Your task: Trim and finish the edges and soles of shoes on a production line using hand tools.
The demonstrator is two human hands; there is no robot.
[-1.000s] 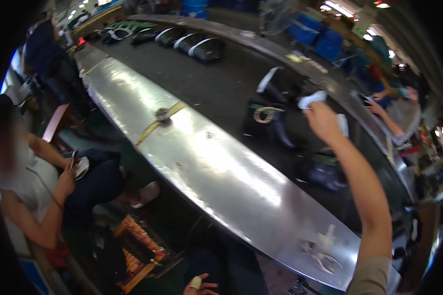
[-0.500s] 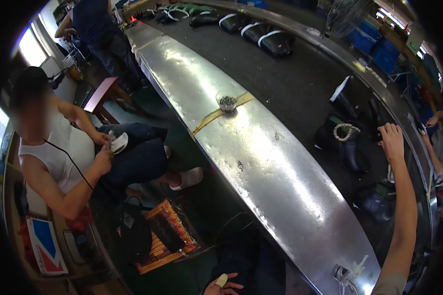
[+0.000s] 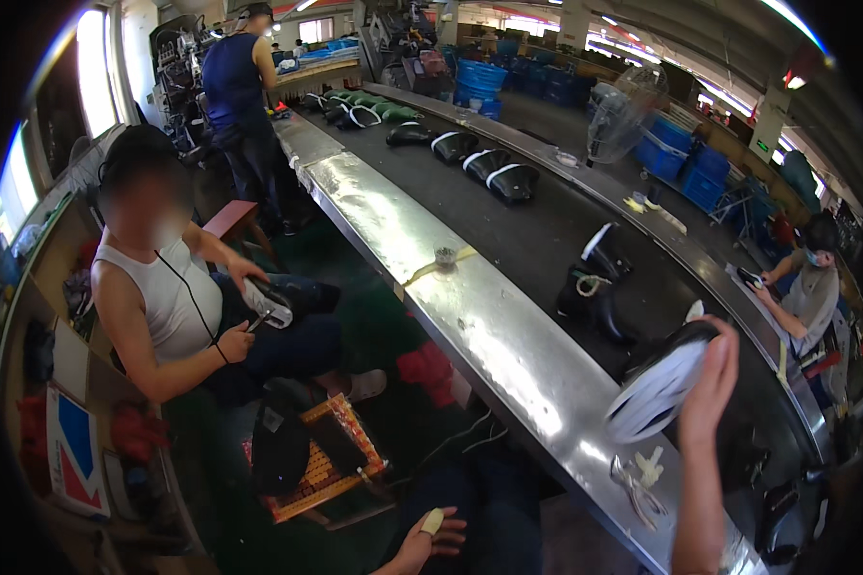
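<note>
Nearest, the left hand [image 3: 430,539] rests low by the lap, away from the work, one finger wrapped in pale tape; its grip is loose and holds nothing. The right hand [image 3: 711,383] is raised over the far edge of the steel surface [image 3: 508,345], its grip closed around a shoe [image 3: 657,383] — fingers at the heel end, the white sole turned toward the camera, as if to bring the underside into view. The shoe hangs in the air, above the surface and the edge of the belt [image 3: 547,230], touching neither. Just below it, scissors [image 3: 633,484] and a small white piece lie on the steel, within easy reach of that hand. To the left a seated person [image 3: 163,297] holds another shoe on the lap. Farther along, a small cup [image 3: 445,254] sits on a yellow tape strip across the surface. Black boots [image 3: 594,287] stand on the belt, more dark shoes [image 3: 489,168] in a row beyond — spaced out along its length. At the far end a person stands [image 3: 235,86]; across the belt another works at the right.
</note>
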